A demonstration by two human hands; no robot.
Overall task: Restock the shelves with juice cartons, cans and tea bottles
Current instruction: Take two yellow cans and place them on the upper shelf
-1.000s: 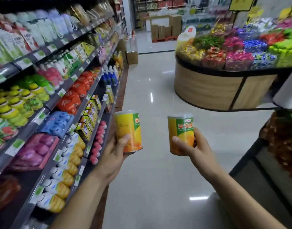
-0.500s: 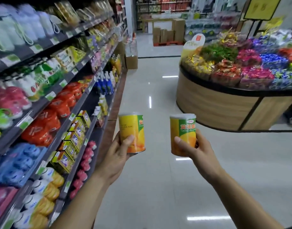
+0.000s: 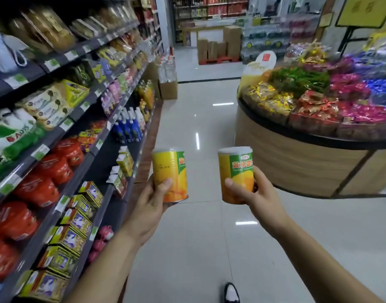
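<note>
Your left hand (image 3: pixel 150 200) holds a yellow peach can (image 3: pixel 169 174) upright, fingers curled round its lower half, thumb across the front. Your right hand (image 3: pixel 256 194) holds a second yellow peach can (image 3: pixel 235 174) the same way, thumb pressed on the label, fingers wrapped behind. The two cans are level with each other, apart, with bare floor showing between them. Both have closed tops; contents not visible, label shows peach slices.

Shelving unit (image 3: pixel 82 162) runs along your left. Its tiers carry red pouches (image 3: pixel 50 169), boxed cartons in yellow-green packs (image 3: pixel 78 221), blue-capped bottles (image 3: pixel 127 127) farther down, and bagged goods on the upper tiers. A dark bare stretch of shelf lies near the small juice cartons (image 3: pixel 124 162), just left of the left-hand can.

To your right stands a round wooden display stand (image 3: pixel 297 162), its top divided into bins heaped with wrapped sweets (image 3: pixel 314 106): red, pink, blue, green and gold.

The tiled floor (image 3: pixel 198 237) forms an open aisle between the shelf edge and the stand's curved wall. Cardboard boxes (image 3: pixel 168 89) sit at the far end of the shelving; more are stacked on a pallet (image 3: pixel 218 48) beyond. One shoe (image 3: pixel 231 294) shows at the bottom edge.
</note>
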